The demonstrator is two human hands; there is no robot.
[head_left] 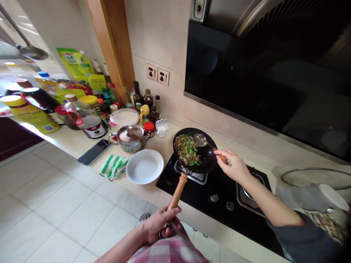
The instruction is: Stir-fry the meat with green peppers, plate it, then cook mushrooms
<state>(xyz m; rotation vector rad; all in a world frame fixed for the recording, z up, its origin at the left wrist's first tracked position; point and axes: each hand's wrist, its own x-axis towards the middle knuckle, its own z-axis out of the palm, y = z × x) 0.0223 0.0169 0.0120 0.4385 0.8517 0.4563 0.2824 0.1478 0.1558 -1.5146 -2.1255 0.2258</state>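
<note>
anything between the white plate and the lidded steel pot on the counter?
Nothing: in the head view the white plate sits just in front of the lidded steel pot, with only bare counter between them. The green-striped cloth lies left of the plate.

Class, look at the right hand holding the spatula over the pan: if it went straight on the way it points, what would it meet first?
Probably the food in the pan: the right hand points left along the spatula. Depth is unclear.

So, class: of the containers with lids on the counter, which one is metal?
The steel pot with a glass lid, left of the white plate; the others are plastic or glass.
</note>
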